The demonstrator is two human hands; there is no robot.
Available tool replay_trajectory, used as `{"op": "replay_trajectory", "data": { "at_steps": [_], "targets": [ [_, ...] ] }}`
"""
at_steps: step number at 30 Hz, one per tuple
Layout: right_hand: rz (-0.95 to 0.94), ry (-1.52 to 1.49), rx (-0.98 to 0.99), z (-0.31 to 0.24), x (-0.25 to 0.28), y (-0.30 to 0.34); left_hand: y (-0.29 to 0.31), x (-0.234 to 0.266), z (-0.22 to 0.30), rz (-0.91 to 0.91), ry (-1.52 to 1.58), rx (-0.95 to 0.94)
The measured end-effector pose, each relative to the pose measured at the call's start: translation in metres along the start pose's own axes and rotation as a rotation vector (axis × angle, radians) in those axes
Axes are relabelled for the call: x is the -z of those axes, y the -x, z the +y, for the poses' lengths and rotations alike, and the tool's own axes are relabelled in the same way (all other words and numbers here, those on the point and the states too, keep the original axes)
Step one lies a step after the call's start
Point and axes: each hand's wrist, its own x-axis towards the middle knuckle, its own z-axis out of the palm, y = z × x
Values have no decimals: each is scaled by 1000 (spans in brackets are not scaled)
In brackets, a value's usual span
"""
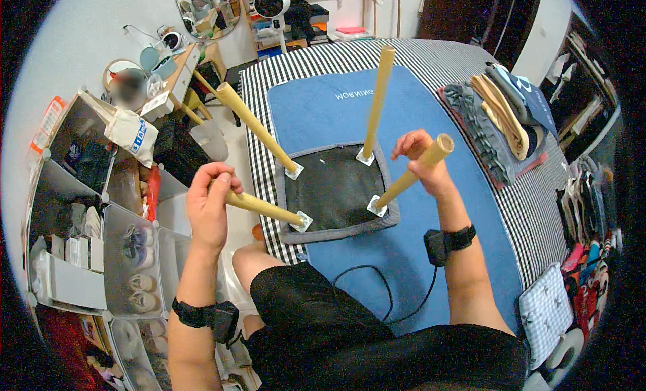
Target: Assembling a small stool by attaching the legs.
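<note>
An upside-down stool with a grey fabric rim and a black underside (330, 189) rests in front of me. Several light wooden legs rise from white metal plates at its corners. My left hand (214, 192) has its fingers closed around the free end of the near-left leg (259, 206). Beside the near-right leg (400, 186) is my right hand (422, 161), fingers loosely bent and apart. That leg passes in front of its palm; whether they touch I cannot tell. The far-left leg (256, 125) and far-right leg (379, 102) stand untouched.
Under the stool is a blue mat (464, 223) on a black-and-white checked cover (521, 223). Folded clothes (494, 119) lie at the right. A black cable (387, 283) loops near my lap. Storage boxes (131, 256) with shoes line the left, below a canvas bag (131, 132).
</note>
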Motion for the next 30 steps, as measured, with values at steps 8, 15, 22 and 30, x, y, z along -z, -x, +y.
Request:
{"op": "replay_trajectory", "data": {
  "at_steps": [8, 15, 22, 30],
  "targets": [
    [428, 673, -222, 27, 1, 70, 3, -10, 5, -30, -56, -30],
    [349, 726, -100, 8, -18, 72, 0, 2, 1, -3, -81, -1],
    [-194, 245, -390, -16, -13, 31, 1, 3, -1, 24, -72, 10],
    [385, 167, -172, 42, 0, 65, 1, -8, 2, -9, -43, 13]
  ]
}}
